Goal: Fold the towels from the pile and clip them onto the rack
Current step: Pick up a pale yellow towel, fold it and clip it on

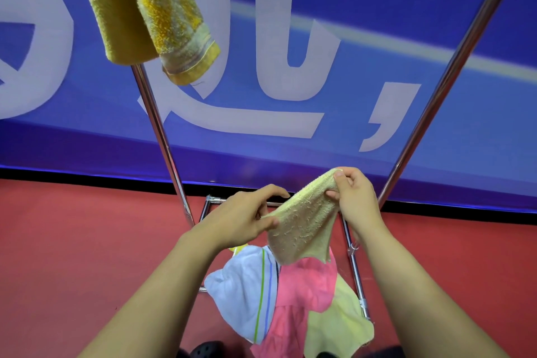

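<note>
Red floor [87,241]: both hands' grips pinch a pale yellow towel [302,224].

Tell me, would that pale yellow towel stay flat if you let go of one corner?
Probably not. The pale yellow towel sags between the left hand and right hand, so it looks floppy. It is likely light, since fingertip pinches hold it. Its fuzzy loops probably stop it slipping.

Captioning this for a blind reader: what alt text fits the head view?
Both hands, left and right, pinch a pale yellow towel above a pile of towels on red floor. A golden towel hangs on the metal rack.
</note>
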Action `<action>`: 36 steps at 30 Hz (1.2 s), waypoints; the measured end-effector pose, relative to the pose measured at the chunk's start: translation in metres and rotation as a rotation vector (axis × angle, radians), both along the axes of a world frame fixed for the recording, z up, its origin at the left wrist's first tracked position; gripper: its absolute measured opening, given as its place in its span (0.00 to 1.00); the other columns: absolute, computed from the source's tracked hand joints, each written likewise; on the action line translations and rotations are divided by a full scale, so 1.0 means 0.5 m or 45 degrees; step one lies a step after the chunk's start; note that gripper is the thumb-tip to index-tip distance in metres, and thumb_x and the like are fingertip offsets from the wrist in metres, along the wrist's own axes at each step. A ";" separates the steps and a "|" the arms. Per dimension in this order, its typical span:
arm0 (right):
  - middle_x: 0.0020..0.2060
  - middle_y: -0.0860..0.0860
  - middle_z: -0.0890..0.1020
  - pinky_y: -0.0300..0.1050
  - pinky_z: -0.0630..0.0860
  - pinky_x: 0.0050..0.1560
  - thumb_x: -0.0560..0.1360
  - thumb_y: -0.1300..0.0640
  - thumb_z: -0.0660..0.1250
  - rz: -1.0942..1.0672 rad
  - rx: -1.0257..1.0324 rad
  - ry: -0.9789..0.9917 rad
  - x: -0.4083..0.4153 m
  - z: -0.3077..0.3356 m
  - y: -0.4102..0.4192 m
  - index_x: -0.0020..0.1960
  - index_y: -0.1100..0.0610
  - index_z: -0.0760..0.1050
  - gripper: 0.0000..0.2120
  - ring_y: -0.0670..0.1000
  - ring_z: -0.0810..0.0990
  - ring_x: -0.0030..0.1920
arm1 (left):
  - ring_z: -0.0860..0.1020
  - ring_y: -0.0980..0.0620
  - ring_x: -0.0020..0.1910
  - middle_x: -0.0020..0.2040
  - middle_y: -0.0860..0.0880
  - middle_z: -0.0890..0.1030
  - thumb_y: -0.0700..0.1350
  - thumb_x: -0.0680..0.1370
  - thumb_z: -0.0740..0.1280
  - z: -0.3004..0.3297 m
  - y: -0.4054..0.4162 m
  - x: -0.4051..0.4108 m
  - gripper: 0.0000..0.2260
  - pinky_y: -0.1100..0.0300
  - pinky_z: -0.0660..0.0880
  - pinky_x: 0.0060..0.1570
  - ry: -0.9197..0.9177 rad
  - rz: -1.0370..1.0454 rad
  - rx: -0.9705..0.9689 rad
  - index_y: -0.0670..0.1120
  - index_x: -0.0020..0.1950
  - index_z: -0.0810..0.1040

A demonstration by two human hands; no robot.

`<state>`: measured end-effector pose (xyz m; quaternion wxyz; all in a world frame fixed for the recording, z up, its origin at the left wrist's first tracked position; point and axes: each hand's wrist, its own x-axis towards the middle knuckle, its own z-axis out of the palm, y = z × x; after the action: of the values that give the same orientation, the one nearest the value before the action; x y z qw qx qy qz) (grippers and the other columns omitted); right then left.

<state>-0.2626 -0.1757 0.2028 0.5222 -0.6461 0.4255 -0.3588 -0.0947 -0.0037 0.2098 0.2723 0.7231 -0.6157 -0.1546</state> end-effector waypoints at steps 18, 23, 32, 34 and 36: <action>0.48 0.53 0.83 0.32 0.78 0.45 0.83 0.55 0.64 0.230 0.003 0.083 -0.002 -0.012 0.010 0.54 0.57 0.80 0.08 0.51 0.87 0.47 | 0.78 0.52 0.33 0.35 0.51 0.78 0.41 0.78 0.71 -0.030 -0.020 -0.023 0.29 0.57 0.78 0.41 0.461 0.057 0.300 0.54 0.76 0.66; 0.44 0.54 0.81 0.36 0.81 0.46 0.81 0.60 0.67 0.473 0.065 0.027 0.008 -0.013 0.031 0.50 0.57 0.82 0.05 0.50 0.83 0.46 | 0.80 0.51 0.30 0.33 0.48 0.80 0.39 0.77 0.74 -0.037 -0.022 -0.008 0.29 0.54 0.77 0.36 0.673 0.223 0.223 0.46 0.75 0.67; 0.48 0.60 0.87 0.44 0.83 0.51 0.79 0.63 0.70 0.776 0.090 0.056 0.018 -0.015 0.064 0.53 0.62 0.84 0.05 0.49 0.85 0.44 | 0.79 0.51 0.31 0.29 0.53 0.80 0.41 0.74 0.78 -0.034 -0.019 0.008 0.29 0.56 0.75 0.38 0.856 0.266 0.140 0.42 0.71 0.71; 0.47 0.60 0.87 0.49 0.83 0.55 0.79 0.62 0.71 0.785 0.068 0.066 0.021 -0.016 0.067 0.51 0.58 0.85 0.05 0.52 0.85 0.44 | 0.77 0.51 0.32 0.29 0.53 0.79 0.42 0.73 0.79 -0.033 -0.018 0.009 0.30 0.52 0.73 0.40 0.870 0.264 0.130 0.42 0.71 0.71; 0.46 0.57 0.88 0.48 0.83 0.55 0.78 0.62 0.71 0.799 0.050 0.068 0.023 -0.017 0.072 0.50 0.55 0.85 0.05 0.52 0.86 0.46 | 0.77 0.51 0.32 0.30 0.52 0.79 0.43 0.72 0.80 -0.033 -0.016 0.009 0.31 0.52 0.73 0.40 0.883 0.267 0.127 0.42 0.71 0.71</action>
<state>-0.2510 -0.1399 0.1942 0.6084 -0.7450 0.2258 -0.1546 -0.0903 -0.0119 0.1934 0.4436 0.6992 -0.4011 -0.3917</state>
